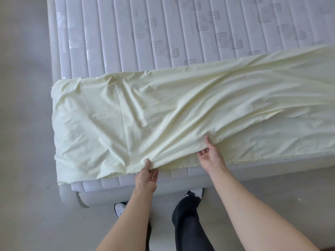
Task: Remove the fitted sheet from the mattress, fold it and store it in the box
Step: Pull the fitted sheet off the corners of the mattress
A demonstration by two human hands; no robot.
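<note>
Head view: the fitted sheet (181, 109), a long band across the mattress (145, 33), is pinched at its near edge by the left hand (147, 175) and the right hand (210, 156), the fabric stretching away from both.

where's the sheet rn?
Head view: pale yellow sheet lies in a band across the mattress's near end, its near edge pinched by left hand and right hand.

A grey padded bed frame (90, 197) with a rounded corner borders the bedding at the near and left sides. It stands on a plain light grey floor (25, 124). Two feet in white socks (120, 209) and dark slippers, with dark trouser legs (188, 223), stand beside the frame's near edge.
</note>
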